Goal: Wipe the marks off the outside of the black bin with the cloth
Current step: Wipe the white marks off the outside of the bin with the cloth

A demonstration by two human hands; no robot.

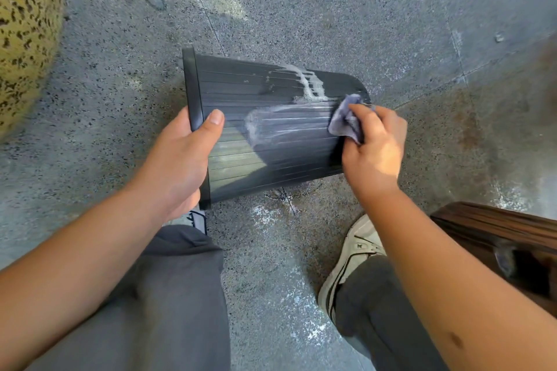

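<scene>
Lying on its side above the speckled grey floor, the black bin, its rim turned to the left and its rounded base to the right, ribbed wall facing up. Gripping the rim from the near side, the left hand, thumb pressing flat on the outer wall just past the rim, the other fingers curling out of sight inside the mouth. Pinching a crumpled bluish-grey cloth, the right hand, fingers bunched tight around the fabric and pressing it against the wall near the base end. Showing across the ribs, pale smeared marks: one thick whitish streak running down from the far edge toward the cloth, another fainter arc sweeping left from the cloth and curving down toward the middle of the wall. Catching sunlight, the near lower part of the bin and the back of the right hand. Reaching in from the bottom corners, two bare forearms. Showing beneath them, grey trousers on both legs, a pale sneaker with dark stripes planted on the floor under the right arm, and the toe of another shoe peeking just below the rim. Sitting at the left edge, a yellow, dark-spotted rounded surface; at the right edge, a brown wooden thing, only partly in view. Scattered on the floor between the feet, whitish flecks.
</scene>
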